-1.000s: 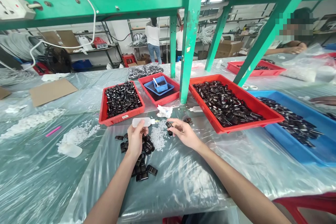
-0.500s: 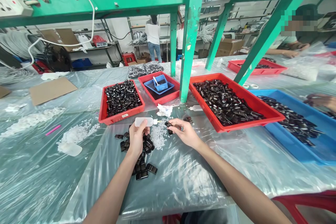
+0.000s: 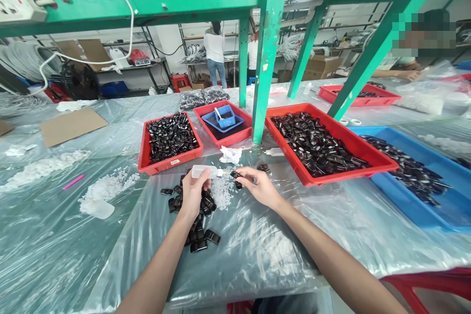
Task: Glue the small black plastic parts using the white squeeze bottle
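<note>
My left hand is closed around a small translucent squeeze bottle, which lies sideways with its thin needle tip pointing right. The tip reaches a small glossy black part that my right hand pinches between thumb and fingers. Whether tip and part touch is too small to tell. Just under the part, another black piece shows by my right fingertips. Below my left hand spreads a loose heap of black parts. Between the hands lies a scatter of small white pieces.
Red trays of black parts stand behind my hands, one at left and a larger one at right. A blue tray is farther right. A green post rises from the plastic-covered table. A co-worker's arm shows at back right.
The bottle has shifted slightly to the right, its tip closer to the black part. A co-worker's hand over the blue tray at the far right has gone out of view.
</note>
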A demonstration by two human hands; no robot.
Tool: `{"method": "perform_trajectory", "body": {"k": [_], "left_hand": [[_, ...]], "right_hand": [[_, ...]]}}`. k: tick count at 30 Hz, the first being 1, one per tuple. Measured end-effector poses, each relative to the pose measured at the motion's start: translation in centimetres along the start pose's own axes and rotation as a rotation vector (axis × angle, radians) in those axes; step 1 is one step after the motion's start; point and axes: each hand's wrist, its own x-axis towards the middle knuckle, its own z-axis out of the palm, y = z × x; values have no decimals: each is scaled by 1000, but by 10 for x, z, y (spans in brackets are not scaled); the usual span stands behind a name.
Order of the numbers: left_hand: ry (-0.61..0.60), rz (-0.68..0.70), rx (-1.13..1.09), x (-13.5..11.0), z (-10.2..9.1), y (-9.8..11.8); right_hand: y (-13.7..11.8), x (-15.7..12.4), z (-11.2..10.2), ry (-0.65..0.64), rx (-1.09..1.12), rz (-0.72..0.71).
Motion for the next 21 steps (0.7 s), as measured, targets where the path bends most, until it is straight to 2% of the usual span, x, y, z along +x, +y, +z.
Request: {"method": "perform_trajectory", "body": {"k": [11,21], "left_hand": [[-45,-3,34,2,-5,-5],[-72,-13,-5,2,-6,-4]], "right_hand": [[-12,0,-1,-42,29,-9],[-8,-1,-2,-43,56,-4]]}}
